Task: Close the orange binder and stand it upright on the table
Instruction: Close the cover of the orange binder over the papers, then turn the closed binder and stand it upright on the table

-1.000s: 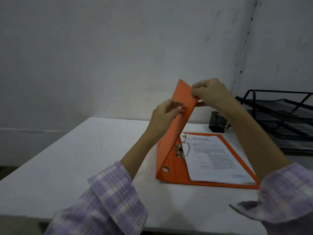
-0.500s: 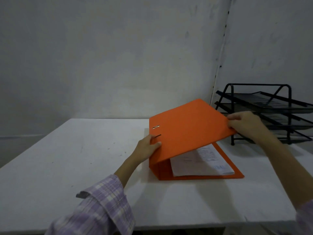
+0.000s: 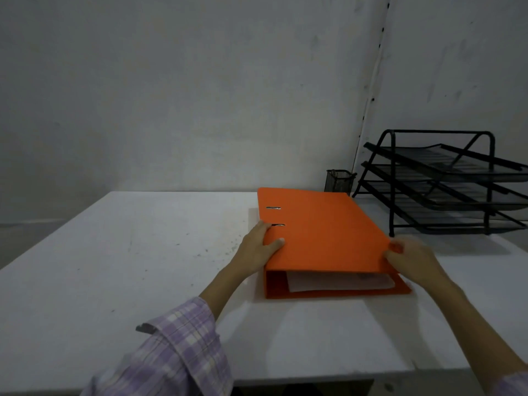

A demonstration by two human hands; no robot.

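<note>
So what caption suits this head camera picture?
Both hands, left hand and right hand, grip the closed orange cardboard binder lying flat on the white table.

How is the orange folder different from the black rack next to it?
The binder is bright orange with solid covers; the rack is black wire mesh you can see through. The binder lies flat and low on the table; the rack stands taller, with three stacked trays. The binder has paper showing inside and both hands on it, left hand and right hand; the rack's trays look empty and nobody touches it. Both sit on the same white table.
</note>
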